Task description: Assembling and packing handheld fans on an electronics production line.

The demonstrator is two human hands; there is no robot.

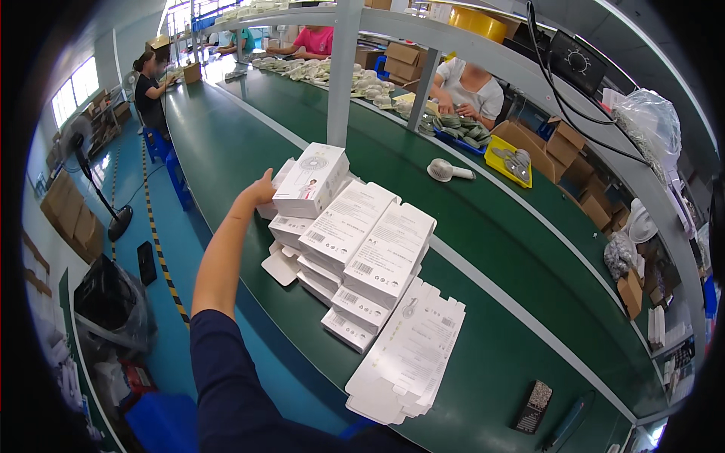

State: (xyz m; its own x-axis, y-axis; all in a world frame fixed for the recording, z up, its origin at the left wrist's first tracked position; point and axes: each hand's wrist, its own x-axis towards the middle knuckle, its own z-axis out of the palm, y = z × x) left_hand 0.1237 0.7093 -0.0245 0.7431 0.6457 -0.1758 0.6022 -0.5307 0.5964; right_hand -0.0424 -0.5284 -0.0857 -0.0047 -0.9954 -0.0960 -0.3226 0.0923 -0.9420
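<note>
My left arm reaches forward, and my left hand [262, 190] is closed on the near-left side of a small white box [282, 175]; some of its fingers are hidden. That box is partly covered by another white box [311, 181], which shows a picture of a round fan and lies on top of the pile. Beside them rise stacked white cartons [351, 219] with printed sides and barcodes. Flat, unfolded white cartons [411, 351] lie in a pile at the near right of the stack. My right hand is out of view.
The green bench [513, 317] carries a white handheld fan [448, 170], a dark patterned box [534, 406] and a blue pen-like tool [570, 423]. A grey post [344, 83] stands behind the stack. Across the bench, a person [470, 87] handles parts over a blue tray [462, 140].
</note>
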